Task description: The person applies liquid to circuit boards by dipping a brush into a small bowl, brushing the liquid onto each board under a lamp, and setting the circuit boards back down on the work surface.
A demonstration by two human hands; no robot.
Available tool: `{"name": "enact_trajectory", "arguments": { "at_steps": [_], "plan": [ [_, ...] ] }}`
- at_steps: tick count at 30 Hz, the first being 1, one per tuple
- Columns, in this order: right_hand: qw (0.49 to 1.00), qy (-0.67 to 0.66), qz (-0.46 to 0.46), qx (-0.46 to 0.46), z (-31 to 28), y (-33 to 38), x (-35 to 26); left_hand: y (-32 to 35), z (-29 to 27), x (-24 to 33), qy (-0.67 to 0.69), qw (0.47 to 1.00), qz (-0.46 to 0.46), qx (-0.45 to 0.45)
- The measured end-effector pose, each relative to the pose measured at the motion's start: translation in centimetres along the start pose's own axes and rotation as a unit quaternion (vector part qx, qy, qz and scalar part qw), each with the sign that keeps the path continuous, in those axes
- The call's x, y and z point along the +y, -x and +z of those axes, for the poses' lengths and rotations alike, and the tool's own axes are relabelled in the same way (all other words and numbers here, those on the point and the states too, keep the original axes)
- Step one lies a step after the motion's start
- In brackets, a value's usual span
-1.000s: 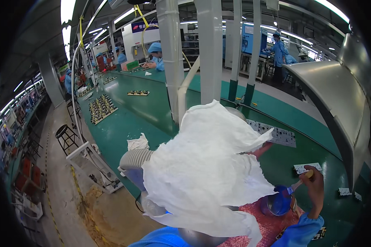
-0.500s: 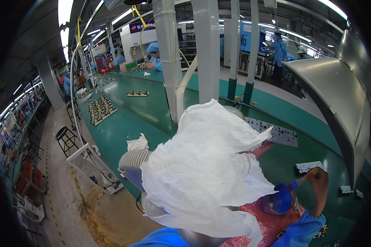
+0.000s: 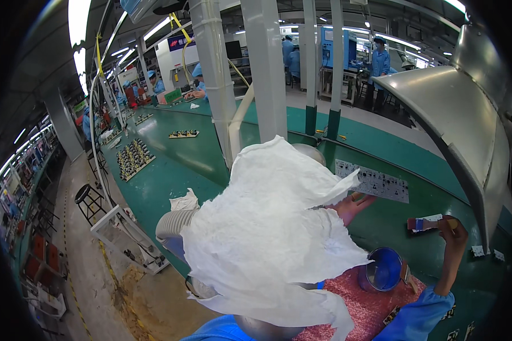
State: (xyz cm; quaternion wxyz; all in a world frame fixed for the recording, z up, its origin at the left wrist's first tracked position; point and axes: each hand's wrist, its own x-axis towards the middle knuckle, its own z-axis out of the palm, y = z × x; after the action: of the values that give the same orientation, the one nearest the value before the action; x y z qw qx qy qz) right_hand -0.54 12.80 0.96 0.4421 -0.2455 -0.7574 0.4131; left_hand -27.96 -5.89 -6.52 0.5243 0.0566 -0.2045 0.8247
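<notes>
My right hand (image 3: pixel 454 236) is closed round the handle of a flat paintbrush (image 3: pixel 425 224), whose wide dark-red bristles point left. The brush lies over a small white circuit board (image 3: pixel 436 217), partly hiding it. My left hand (image 3: pixel 351 209) shows in part beyond the white cloth, fingers stretched out and apart, just below a long grey circuit-board panel (image 3: pixel 375 183). Whether it touches the panel I cannot tell. Nearer me a blue tin (image 3: pixel 383 269) stands on a red speckled mat (image 3: pixel 341 304), with a second brush (image 3: pixel 407 273) against its right side.
A big crumpled white cloth (image 3: pixel 273 221) hides the middle. A ribbed hose (image 3: pixel 175 226) sits left of it. Rows of components on a board (image 3: pixel 135 159) lie further left. A metal hood (image 3: pixel 444 108) overhangs the right; grey posts (image 3: pixel 261 68) rise behind. Co-workers sit farther off.
My right hand has moved the brush from above the blue tin up and right to the small board. My left hand shows more, its fingers now spread. The view has shifted slightly.
</notes>
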Motion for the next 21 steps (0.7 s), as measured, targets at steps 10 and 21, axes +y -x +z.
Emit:
{"name": "enact_trajectory", "arguments": {
  "at_steps": [10,21],
  "plan": [
    [0.967,-0.218,0.027,0.127,0.6,0.0,2.1,0.1,1.6,-2.3,-0.225,0.974,0.023,0.016],
    [0.970,-0.195,-0.010,0.146,5.5,2.2,1.3,1.5,2.2,-6.3,-0.364,0.930,-0.036,-0.020]
  ]
}}
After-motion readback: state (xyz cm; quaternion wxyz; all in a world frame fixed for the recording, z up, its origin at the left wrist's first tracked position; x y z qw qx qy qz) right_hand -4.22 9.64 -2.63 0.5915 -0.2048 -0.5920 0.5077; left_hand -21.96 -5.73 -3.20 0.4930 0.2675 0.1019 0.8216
